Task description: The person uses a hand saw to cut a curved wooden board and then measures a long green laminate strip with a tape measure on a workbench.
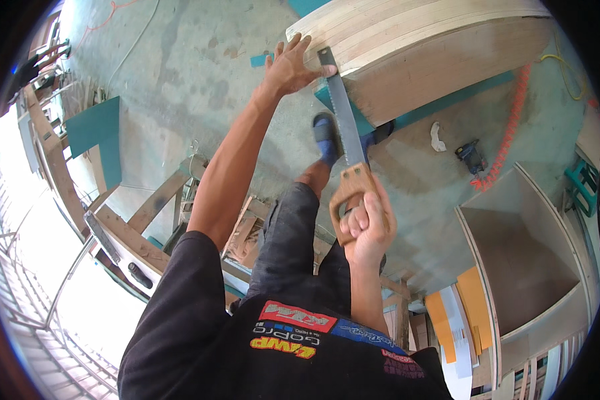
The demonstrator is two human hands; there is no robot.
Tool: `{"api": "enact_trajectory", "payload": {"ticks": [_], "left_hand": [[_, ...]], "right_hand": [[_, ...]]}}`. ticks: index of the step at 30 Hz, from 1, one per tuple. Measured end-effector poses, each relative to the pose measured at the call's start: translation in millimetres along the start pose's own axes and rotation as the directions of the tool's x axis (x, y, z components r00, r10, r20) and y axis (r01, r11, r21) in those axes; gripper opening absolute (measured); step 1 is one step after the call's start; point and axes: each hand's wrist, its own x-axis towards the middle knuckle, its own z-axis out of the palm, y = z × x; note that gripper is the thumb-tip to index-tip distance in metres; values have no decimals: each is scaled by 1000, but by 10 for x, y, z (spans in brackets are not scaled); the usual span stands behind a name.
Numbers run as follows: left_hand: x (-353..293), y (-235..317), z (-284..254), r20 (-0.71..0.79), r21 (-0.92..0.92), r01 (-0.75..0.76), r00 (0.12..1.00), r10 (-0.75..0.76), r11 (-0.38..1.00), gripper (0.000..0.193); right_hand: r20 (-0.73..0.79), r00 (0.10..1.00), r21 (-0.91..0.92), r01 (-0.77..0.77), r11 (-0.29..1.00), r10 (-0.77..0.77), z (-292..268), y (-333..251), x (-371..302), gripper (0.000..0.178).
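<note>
My right hand is wrapped round the wooden handle of a handsaw. Its grey blade points away from me, and the tip lies at the near left corner of a large pale wooden panel. There my left hand reaches out with its fingers spread at the panel's end. The left thumb rests beside or against the blade near the tip; whether it presses on the metal I cannot tell.
A nail gun with a coiled red air hose lies on the floor at right. Beyond it stands an open wooden box. Workbench timber and a green board are at left. Another person is far left.
</note>
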Motion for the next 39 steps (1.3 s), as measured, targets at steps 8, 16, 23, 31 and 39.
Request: {"api": "enact_trajectory", "payload": {"ticks": [8, 16, 23, 31, 39], "left_hand": [[409, 122, -65, -215, -9, -111, 971, 107, 994, 93], [-77, -422, -425, -49, -800, 105, 970, -238, 591, 67], [-1128, -1292, -314, 157, -774, 351, 912, -378, 527, 50], [-985, -876, -345, 117, -720, 307, 938, -327, 623, 49], [-69, 189, -361, -159, -316, -77, 987, 27, 946, 75]], "right_hand": [[-94, 995, 80, -5, 997, 13, 152, -226, 524, 26], [109, 984, 364, 93, 927, -141, -665, -610, -253, 33], [228, 964, 537, -7, 844, -137, -343, -20, -399, 30], [-36, 978, 182, 209, 961, -206, 222, 194, -311, 27], [-75, 976, 71, 209, 975, -203, 229, 217, 31, 43]]}}
